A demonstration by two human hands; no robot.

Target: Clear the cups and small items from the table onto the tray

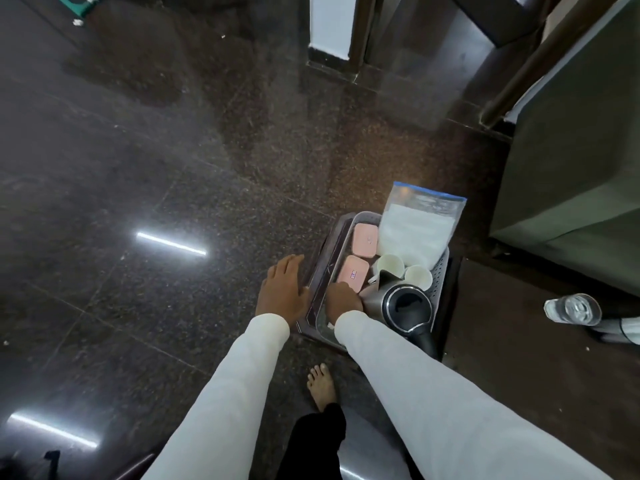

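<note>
A dark tray (318,271) carrying a grey perforated basket (440,271) hangs above the floor in front of me. In the basket are two pink boxes (365,239) (351,271), two white cups (389,265) (419,276), a steel kettle (408,306) with a black handle, and a zip bag of white powder (419,223). My left hand (284,289) presses on the tray's left rim, fingers stretched forward. My right hand (343,303) reaches down inside the basket between the near pink box and the kettle, its fingers hidden.
A dark brown table (502,341) lies to the right, with a clear glass (573,308) near its far right. A grey-green cabinet (571,168) stands behind it. Glossy dark floor tiles spread to the left. My bare foot (322,386) is below the tray.
</note>
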